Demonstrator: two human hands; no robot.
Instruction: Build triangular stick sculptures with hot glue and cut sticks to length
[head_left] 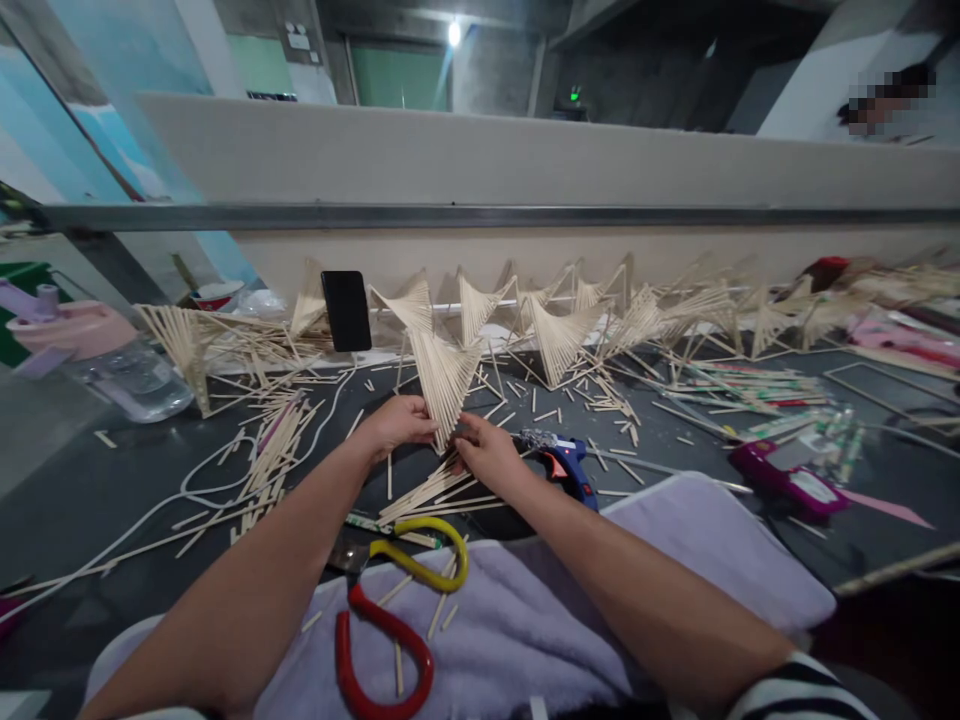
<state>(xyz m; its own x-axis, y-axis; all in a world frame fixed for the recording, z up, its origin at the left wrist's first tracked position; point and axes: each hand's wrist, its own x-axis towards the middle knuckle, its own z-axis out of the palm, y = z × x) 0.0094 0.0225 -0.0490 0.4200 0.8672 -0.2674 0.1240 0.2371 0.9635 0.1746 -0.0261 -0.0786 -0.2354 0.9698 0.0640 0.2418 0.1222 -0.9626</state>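
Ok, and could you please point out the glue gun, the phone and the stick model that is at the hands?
Glue gun (573, 457): head view, on its blue body.
Phone (346, 311): head view, middle of its dark face.
Stick model (445, 383): head view, middle of its fanned sticks.

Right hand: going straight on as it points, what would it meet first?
The right hand would likely meet the twisted stick model first, near its lower tip; whether they touch is unclear.

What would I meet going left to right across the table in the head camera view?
Clear bottle with a pink lid, black phone, left hand, fan-shaped stick piece, right hand, blue glue gun, magenta device.
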